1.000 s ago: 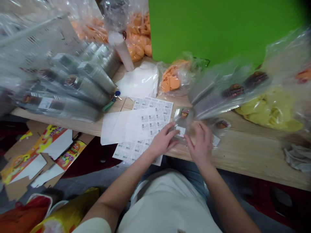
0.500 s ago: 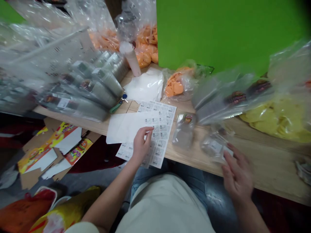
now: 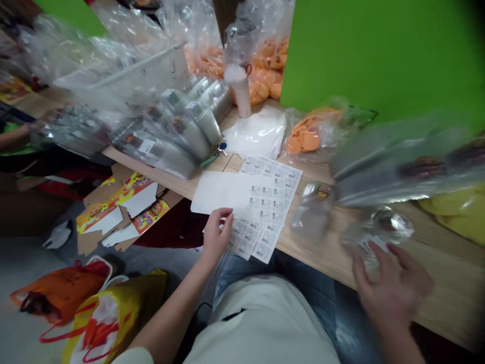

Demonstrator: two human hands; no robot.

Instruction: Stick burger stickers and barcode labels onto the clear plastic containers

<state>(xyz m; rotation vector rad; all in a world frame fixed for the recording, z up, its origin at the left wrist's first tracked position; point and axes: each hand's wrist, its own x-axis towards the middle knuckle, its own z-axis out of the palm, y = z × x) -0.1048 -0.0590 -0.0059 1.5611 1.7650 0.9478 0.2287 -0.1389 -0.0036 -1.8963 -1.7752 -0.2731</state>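
My left hand is closed in a pinch at the near edge of the white backing paper. Whatever its fingertips hold is too small to make out. Beneath and beside it lie overlapping sheets of barcode stickers. My right hand, smeared by motion, rests with fingers spread on a clear plastic package. A white sticker shows on that package at the fingertips. Between the hands lies another clear package with a burger picture on it.
Stacked clear packages fill the left, before a translucent bin. Keys, a white bottle and bagged orange discs sit farther back. More packages lie right. Another person's arm shows far left.
The view has swung left, shifting the scene rightward. My right hand has gone from pinching a white sticker to lying spread on the package. My left hand has drawn back toward the sheets' near edge.
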